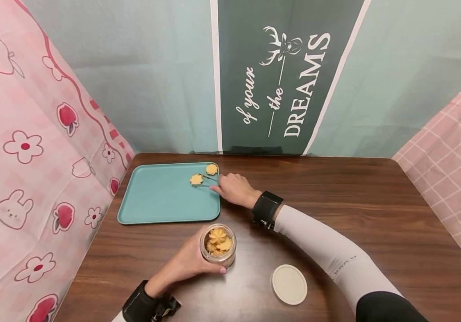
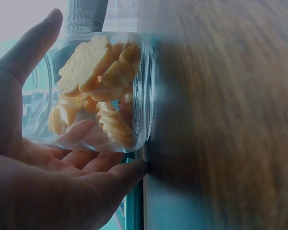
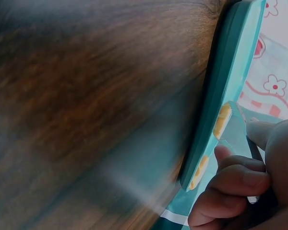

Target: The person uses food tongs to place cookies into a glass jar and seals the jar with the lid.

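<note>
My left hand [image 1: 195, 261] grips a small clear glass jar [image 1: 217, 245] of yellow flower-shaped cookies, standing open on the table near the front. In the left wrist view the jar [image 2: 134, 96] lies across my palm, with the cookies [image 2: 86, 67] packed inside. My right hand [image 1: 225, 188] rests at the right edge of a teal tray [image 1: 162, 201], its fingers curled round a thin dark tool like tweezers [image 1: 208, 179]. The tool's tips reach two cookies [image 1: 196, 180] in the tray's far right corner. The right wrist view shows the tray's rim [image 3: 225, 86] and one cookie [image 3: 224, 120].
The jar's round cream lid [image 1: 289, 284] lies flat on the dark wooden table [image 1: 355, 201], right of the jar. Patterned cloth walls close in the table on the left, back and right. Most of the tray is bare.
</note>
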Motion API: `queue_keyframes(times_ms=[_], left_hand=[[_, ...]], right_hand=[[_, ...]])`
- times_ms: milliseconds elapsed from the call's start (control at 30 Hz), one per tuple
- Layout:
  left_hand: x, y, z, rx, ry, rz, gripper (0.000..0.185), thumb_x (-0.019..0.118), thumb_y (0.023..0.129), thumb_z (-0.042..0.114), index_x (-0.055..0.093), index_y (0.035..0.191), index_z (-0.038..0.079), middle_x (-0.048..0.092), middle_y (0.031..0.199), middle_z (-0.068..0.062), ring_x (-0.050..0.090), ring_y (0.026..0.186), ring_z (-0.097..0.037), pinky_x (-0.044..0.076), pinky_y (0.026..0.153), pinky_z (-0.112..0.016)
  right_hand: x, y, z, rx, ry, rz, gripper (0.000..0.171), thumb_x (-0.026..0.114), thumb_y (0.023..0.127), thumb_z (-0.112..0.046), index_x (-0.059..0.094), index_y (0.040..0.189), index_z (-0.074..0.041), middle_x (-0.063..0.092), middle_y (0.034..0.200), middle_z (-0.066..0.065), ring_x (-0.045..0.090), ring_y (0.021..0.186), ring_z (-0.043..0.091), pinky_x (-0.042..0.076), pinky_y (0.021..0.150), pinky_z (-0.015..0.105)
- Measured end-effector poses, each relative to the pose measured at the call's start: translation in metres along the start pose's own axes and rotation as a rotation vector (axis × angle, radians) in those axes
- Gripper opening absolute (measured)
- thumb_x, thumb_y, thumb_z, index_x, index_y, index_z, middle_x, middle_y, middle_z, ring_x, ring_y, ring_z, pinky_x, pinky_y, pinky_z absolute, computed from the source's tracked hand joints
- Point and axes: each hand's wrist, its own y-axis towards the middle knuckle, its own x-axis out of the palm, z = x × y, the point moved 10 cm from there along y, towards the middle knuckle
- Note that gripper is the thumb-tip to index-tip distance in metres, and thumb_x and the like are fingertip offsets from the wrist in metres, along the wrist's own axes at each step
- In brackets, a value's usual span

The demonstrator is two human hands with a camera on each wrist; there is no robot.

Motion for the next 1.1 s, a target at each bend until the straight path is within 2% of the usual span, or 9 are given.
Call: queue_keyframes(times_ms=[500, 833, 1100], left_hand=[[0.003, -0.001, -0.002, -0.050, -0.035, -0.019, 0.106, 0.103, 0.066, 0.033, 0.046, 0.154, 0.012, 0.062, 0.140, 0.003, 0.060, 0.125, -0.016, 0.048, 0.110, -0.044], [0.003, -0.001, -0.001, -0.043, -0.043, -0.021, 0.105, 0.102, 0.067, 0.034, 0.046, 0.154, 0.013, 0.061, 0.140, 0.003, 0.059, 0.126, -0.016, 0.048, 0.110, -0.043], [0.000, -0.002, -0.002, -0.042, -0.037, -0.015, 0.106, 0.102, 0.067, 0.034, 0.046, 0.154, 0.012, 0.061, 0.140, 0.003, 0.059, 0.126, -0.015, 0.048, 0.110, -0.043]], right_hand=[[0.009, -0.002, 0.000, 0.012, -0.009, -0.021, 0.039, 0.057, 0.110, -0.042, 0.059, 0.087, -0.010, 0.052, 0.064, 0.001, 0.062, 0.058, 0.020, 0.052, 0.051, 0.037], [0.007, -0.006, -0.005, -0.019, 0.009, 0.013, 0.035, 0.057, 0.111, -0.038, 0.063, 0.095, -0.007, 0.052, 0.063, 0.002, 0.061, 0.056, 0.020, 0.053, 0.051, 0.038], [0.003, -0.010, -0.006, -0.024, -0.021, 0.023, 0.038, 0.054, 0.111, -0.040, 0.063, 0.095, -0.007, 0.049, 0.064, 0.001, 0.059, 0.055, 0.019, 0.053, 0.052, 0.038]])
